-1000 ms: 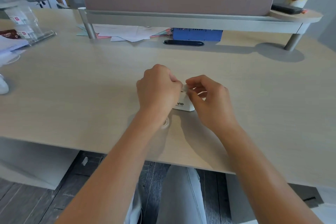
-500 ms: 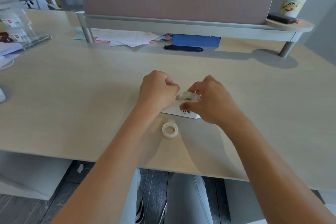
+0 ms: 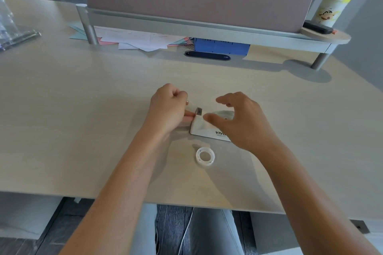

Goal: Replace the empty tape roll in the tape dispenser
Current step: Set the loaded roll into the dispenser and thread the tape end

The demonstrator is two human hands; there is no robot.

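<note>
Now I am pinching the clear tape end (image 3: pixel 191 107) in my left hand (image 3: pixel 167 109), drawing it over the cutter of the white tape dispenser (image 3: pixel 204 128) at frame centre; my right hand (image 3: pixel 240 122) is hovering released above it. Below, the empty core (image 3: pixel 205 156) is lying on the desk (image 3: pixel 83 109). Pulling crookedly could be tipping the unheld dispenser.

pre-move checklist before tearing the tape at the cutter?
1. Dispenser flat on desk: ok.
2. New roll seated in dispenser: cannot tell, right hand covers it.
3. Empty core out, lying on desk nearer the person: ok.
4. Tape end pinched by left hand fingers at cutter: ok.
5. Right hand steadying dispenser: not ok, open above it, contact unclear.
</note>
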